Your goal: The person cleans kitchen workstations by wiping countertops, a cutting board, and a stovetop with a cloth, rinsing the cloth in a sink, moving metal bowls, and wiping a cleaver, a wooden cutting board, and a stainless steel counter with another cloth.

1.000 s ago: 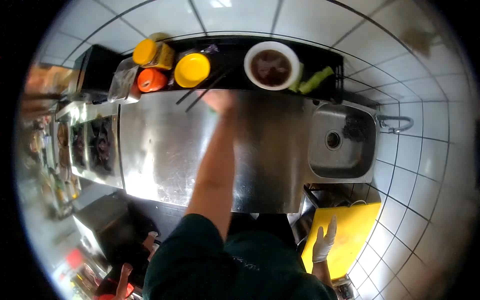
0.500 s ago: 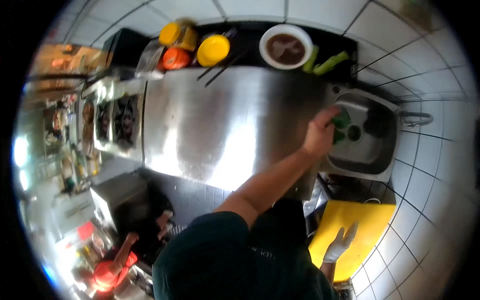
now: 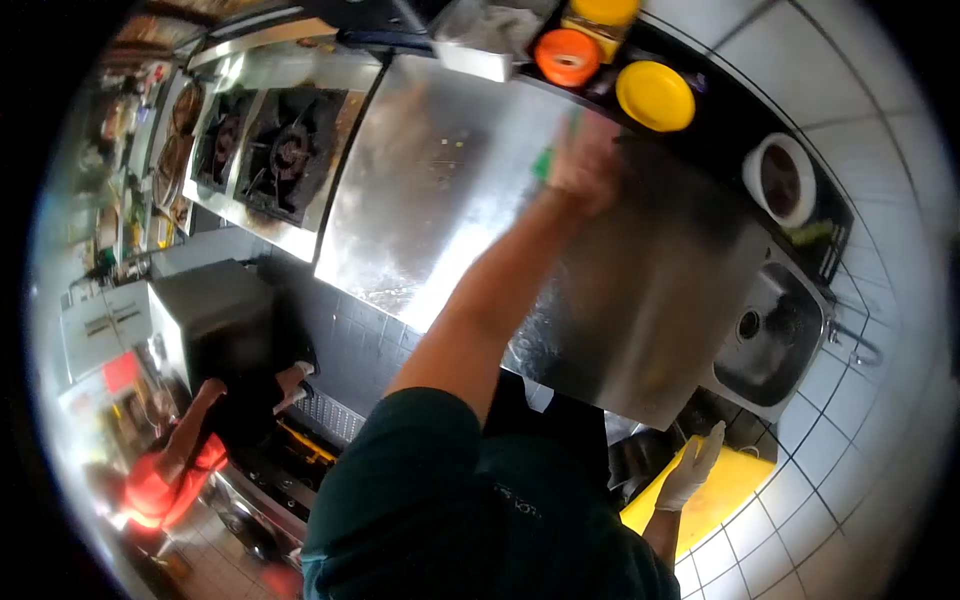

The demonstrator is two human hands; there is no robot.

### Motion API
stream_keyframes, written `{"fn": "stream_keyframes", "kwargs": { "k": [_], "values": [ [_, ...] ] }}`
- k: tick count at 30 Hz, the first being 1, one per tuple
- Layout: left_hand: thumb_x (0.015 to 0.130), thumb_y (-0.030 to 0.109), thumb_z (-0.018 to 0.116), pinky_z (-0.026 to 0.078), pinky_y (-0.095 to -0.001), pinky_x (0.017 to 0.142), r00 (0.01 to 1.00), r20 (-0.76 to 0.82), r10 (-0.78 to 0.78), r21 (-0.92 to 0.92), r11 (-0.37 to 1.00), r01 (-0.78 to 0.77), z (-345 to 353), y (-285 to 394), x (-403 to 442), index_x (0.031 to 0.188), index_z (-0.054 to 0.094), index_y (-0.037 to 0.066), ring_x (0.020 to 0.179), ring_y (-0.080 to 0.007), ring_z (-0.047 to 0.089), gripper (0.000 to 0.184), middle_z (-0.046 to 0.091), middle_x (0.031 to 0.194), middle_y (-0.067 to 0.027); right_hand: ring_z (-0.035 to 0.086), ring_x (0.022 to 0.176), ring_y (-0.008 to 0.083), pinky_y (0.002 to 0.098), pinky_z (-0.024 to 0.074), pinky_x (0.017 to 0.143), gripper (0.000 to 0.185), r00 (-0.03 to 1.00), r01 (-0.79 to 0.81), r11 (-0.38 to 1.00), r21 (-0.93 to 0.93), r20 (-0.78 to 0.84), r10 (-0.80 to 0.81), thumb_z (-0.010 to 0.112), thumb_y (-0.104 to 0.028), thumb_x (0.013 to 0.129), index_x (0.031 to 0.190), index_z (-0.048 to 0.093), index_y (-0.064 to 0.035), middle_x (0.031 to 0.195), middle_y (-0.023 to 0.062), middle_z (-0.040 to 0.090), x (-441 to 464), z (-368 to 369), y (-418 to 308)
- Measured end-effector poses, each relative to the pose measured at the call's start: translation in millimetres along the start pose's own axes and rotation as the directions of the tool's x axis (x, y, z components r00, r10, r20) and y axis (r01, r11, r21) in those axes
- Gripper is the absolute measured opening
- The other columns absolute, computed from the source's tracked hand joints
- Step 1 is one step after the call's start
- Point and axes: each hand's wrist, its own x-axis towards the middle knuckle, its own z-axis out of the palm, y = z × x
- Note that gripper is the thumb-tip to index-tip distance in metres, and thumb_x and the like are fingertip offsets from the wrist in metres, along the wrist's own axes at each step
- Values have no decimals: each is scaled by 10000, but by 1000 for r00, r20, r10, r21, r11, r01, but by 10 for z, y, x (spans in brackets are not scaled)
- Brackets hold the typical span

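My left hand [image 3: 588, 165], bare and blurred by motion, is over the steel counter [image 3: 430, 170], close to its back edge. A green pad [image 3: 543, 165] pokes out at the hand's left side; most of it is hidden under the fingers. Off to the right, my right hand [image 3: 693, 468] wears a pale glove. Its fingers are stretched out and hold nothing, above the edge of a yellow board [image 3: 725, 490].
Behind the counter stand an orange-lidded jar [image 3: 567, 57], a yellow bowl [image 3: 655, 96] and a white bowl of brown liquid [image 3: 780, 180]. A sink [image 3: 768, 335] lies right, a gas stove [image 3: 285, 155] left. A person in red [image 3: 170, 470] works at lower left.
My left hand has swung left from the sink to the back of the counter with the green pad. My right hand has risen toward the board's upper edge. The view has turned left.
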Motion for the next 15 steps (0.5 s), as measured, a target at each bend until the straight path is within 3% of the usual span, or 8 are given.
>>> {"fn": "stream_keyframes", "kwargs": {
  "k": [1,2,3,5,7,9,12,15],
  "values": [
    [1097,374,374,67,-632,1294,956,-222,-191,-121,978,168,221,-488,-64,1639,334,70,1625,-329,186,623,261,1741,-148,373,1541,368,446,290,1270,566,1000,-20,998,67,10,19,532,-50,1054,1598,393,26,1666,226,384,3,74,-113],
    [1101,369,371,67,-598,1307,829,-424,-366,-302,920,251,440,-976,-127,1630,340,60,1630,-333,168,614,258,1738,-168,367,1544,366,445,286,1271,568,999,-43,990,133,22,40,528,-48,1052,1598,391,27,1668,227,380,-8,138,-219],
    [1138,423,250,77,-582,1311,819,-343,-460,-247,885,394,417,-1424,-355,1629,285,41,1628,-343,150,623,215,1739,-191,359,1549,364,446,281,1272,569,999,7,995,99,43,-11,527,-50,1050,1598,392,28,1671,227,375,4,191,-283],
    [1133,457,258,86,-565,1312,701,-397,-592,-144,795,590,1004,-2195,-779,1657,229,42,1635,-329,126,669,168,1755,-188,341,1558,361,447,272,1274,571,990,107,993,39,88,-110,524,-54,1046,1596,393,31,1676,228,367,79,257,-317],
    [1124,500,255,73,-541,1317,639,-14,-769,-285,615,735,854,-2615,-1552,1679,175,34,1643,-316,84,729,112,1770,-181,338,1560,363,452,270,1274,569,979,174,984,26,105,-176,527,-63,1046,1593,401,30,1678,223,368,161,303,-396],
    [1116,531,271,84,-529,1318,572,-142,-808,-252,589,768,1331,-2643,-2208,1674,195,16,1645,-336,63,763,113,1768,-199,337,1561,365,456,268,1274,567,969,216,976,16,119,-216,527,-62,1043,1589,407,31,1679,218,369,240,310,-475],
    [1114,525,292,97,-535,1314,510,-158,-846,-309,533,788,1704,-2445,-2948,1663,221,-9,1640,-374,73,769,149,1755,-224,340,1560,368,458,268,1274,564,963,233,972,30,132,-235,525,-52,1038,1585,414,33,1680,210,373,280,300,-555],
    [1101,488,328,112,-541,1319,467,-199,-862,-413,506,758,1831,-2381,-3104,1650,203,-45,1625,-425,98,775,165,1730,-284,349,1555,369,459,272,1274,564,956,262,962,76,116,-269,526,-47,1037,1584,416,33,1679,206,376,362,260,-466]
  ]
}}
